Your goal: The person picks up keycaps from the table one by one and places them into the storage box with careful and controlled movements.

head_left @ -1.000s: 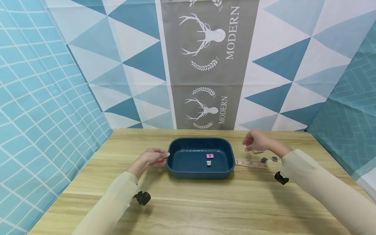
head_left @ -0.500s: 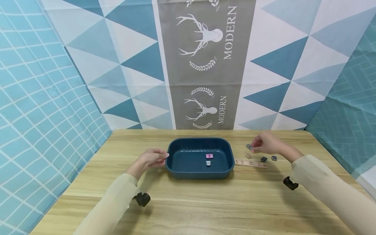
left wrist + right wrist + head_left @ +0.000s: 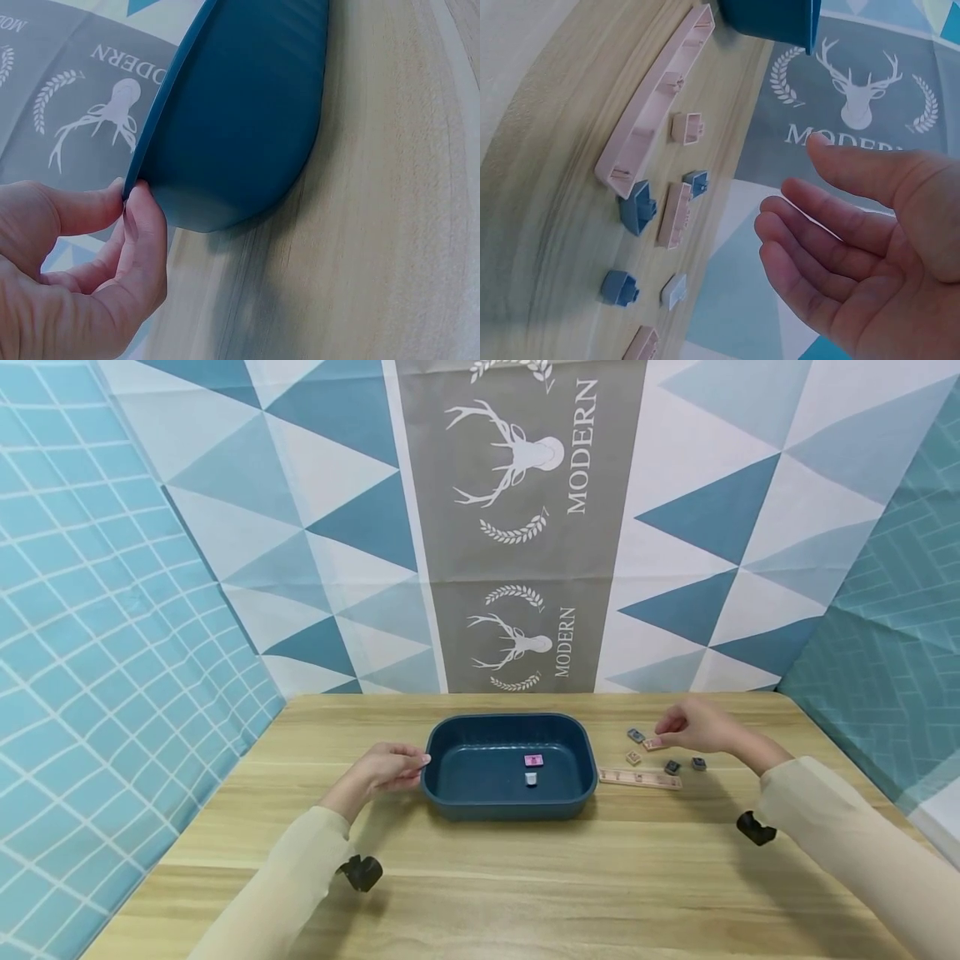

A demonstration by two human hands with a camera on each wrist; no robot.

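Observation:
My left hand (image 3: pixel 387 768) pinches the left rim of a dark blue plastic tub (image 3: pixel 510 811) between thumb and fingers; the left wrist view shows this hand (image 3: pixel 97 262) close up on the rim. A pink keycap (image 3: pixel 533 761) and a white keycap (image 3: pixel 531 779) lie in the tub. My right hand (image 3: pixel 697 727) hovers over loose keycaps right of the tub. In the right wrist view, this hand (image 3: pixel 855 240) has loosely bent fingers, apart from the keycaps, with nothing between them. Beneath are a pink keycap (image 3: pixel 676 216), a blue-grey keycap (image 3: pixel 637 208) and a long pink spacebar keycap (image 3: pixel 649 105).
Several other keycaps lie around, such as a small pink keycap (image 3: pixel 633 757) and a dark keycap (image 3: pixel 699 763). All rest on a wooden table (image 3: pixel 510 893). A patterned cloth backdrop (image 3: pixel 517 543) rises behind the table, with a blue tiled sheet (image 3: pixel 112 610) at left.
My right hand has moved to the right over the keycaps, uncovering a grey keycap and then a pink one beside it. My left hand stays on the tub's rim.

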